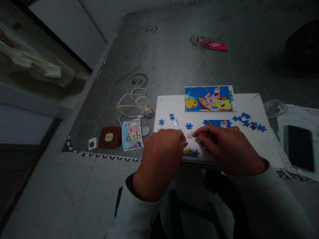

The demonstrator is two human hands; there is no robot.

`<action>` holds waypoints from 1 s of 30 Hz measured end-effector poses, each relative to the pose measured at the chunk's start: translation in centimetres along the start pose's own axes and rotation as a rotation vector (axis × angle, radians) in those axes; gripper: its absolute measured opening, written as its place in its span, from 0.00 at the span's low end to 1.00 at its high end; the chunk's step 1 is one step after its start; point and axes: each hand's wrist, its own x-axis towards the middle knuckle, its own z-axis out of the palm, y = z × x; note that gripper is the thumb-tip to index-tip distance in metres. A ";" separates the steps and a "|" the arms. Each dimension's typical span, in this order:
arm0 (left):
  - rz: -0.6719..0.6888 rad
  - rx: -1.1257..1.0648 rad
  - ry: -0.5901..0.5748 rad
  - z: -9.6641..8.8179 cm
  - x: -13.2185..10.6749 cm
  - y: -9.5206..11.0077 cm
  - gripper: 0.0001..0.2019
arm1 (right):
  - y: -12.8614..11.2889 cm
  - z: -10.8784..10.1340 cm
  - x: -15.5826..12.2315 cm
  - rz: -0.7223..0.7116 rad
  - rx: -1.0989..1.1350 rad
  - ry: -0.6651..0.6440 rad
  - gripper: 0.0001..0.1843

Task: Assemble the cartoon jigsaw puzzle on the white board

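My right hand pinches a small jigsaw puzzle piece between thumb and fingertips. A pale, beige-looking piece lies right by its tip; whether they touch I cannot tell. My left hand is closed, its fingers curled down out of sight, so anything in it is hidden. Between the hands is a yellow-and-blue puzzle section, partly covered. Beyond the right hand sits a blue section. Loose blue pieces lie on the white board, with a cartoon reference picture at its far edge.
Several blue pieces cluster at the board's right. A phone lies on white cloth to the right. Leftward are a cartoon card, a brown case and a white cable. A red packet lies farther back.
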 end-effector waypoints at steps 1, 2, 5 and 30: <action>-0.012 0.009 0.005 0.0 0.0 0.0 0.07 | 0.2 0.1 0.0 -0.015 -0.030 0.020 0.07; -0.024 0.015 0.010 0.0 0.1 0.0 0.07 | 0.3 0.2 0.0 -0.037 -0.057 0.036 0.07; -0.042 0.022 0.025 0.0 0.3 0.0 0.06 | 0.7 0.7 0.0 -0.125 -0.146 0.066 0.10; 0.002 -0.022 0.042 -0.1 0.4 0.1 0.09 | 0.4 1.4 0.3 -0.174 -0.105 -0.003 0.11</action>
